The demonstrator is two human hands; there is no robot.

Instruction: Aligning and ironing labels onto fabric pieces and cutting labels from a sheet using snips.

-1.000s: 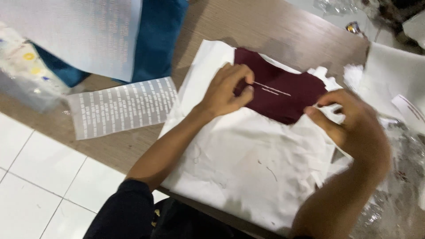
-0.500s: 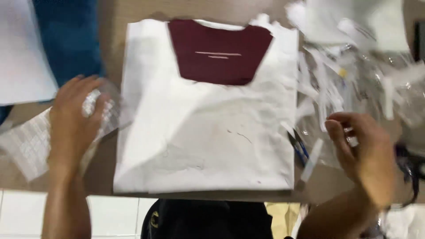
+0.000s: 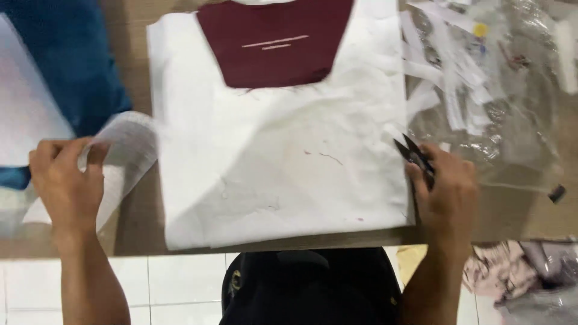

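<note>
Paper is filling the middle of the view: a large white sheet (image 3: 277, 162) lying flat on the wooden table (image 3: 132, 222), with a dark red fabric piece (image 3: 274, 42) sitting at its far edge. The right hand (image 3: 445, 192) is resting at the sheet's right border, fingers closed round small black thread snips (image 3: 415, 155) whose points are aiming up and away. The left hand (image 3: 63, 183) is pinching a printed sheet (image 3: 123, 156) just beside the white paper's left edge — thumb and fingers closed on its curling corner, lifting it off the table.

Judging by this, the step in hand is clearing or fetching the printed sheet while the snips are being kept ready; the next move would call for a steady lift so the thin sheet does not crease, and for keeping the snip points off the white paper.

Farther out, a clear plastic bag (image 3: 512, 120) with white paper strips (image 3: 451, 78) is lying to the right, and blue cloth (image 3: 66, 66) is lying at the upper left. Below the table edge, white floor tiles (image 3: 180, 289) are showing — and a crumpled pale cloth (image 3: 512, 271) at lower right.
</note>
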